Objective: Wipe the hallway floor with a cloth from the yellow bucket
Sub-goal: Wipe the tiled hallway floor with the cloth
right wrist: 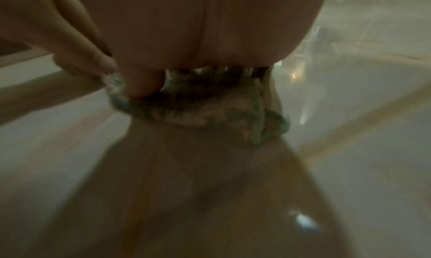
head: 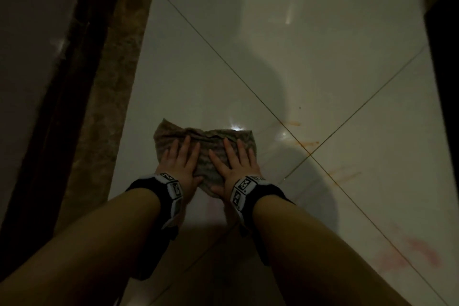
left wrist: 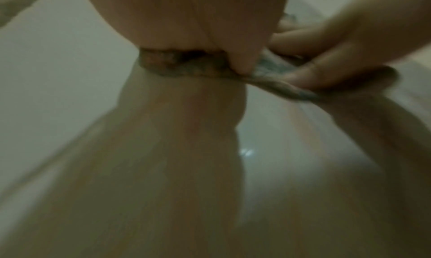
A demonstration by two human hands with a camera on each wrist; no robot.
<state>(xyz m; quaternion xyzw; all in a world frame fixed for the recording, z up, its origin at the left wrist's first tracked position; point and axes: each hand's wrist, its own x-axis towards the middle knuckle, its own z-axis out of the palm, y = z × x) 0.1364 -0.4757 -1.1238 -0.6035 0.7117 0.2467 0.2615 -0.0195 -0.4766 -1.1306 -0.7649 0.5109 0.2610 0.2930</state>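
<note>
Both hands lie flat on the cloth (head: 202,154), fingers straight and spread, pressing it to the floor (head: 285,45) without curling round it. From the head view, the left hand (head: 182,164) covers the cloth's left half and the right hand (head: 234,165) its right half, thumbs near each other at the middle. The bunched cloth sits on pale tile at the near centre, just right of a brown stone strip (head: 99,112). Orange smears (head: 308,143) mark the grout lines to the right of the cloth, and reddish smears (head: 419,251) lie nearer on the right.

At the left wrist, blurred, the left palm (left wrist: 186,17) bears on the cloth (left wrist: 177,63), with the right hand's fingers (left wrist: 331,72) pressing beside it.

At the right wrist, also blurred, the right palm (right wrist: 210,26) sits on the crumpled cloth (right wrist: 210,107), the left hand's fingers (right wrist: 93,59) at its left.
</note>
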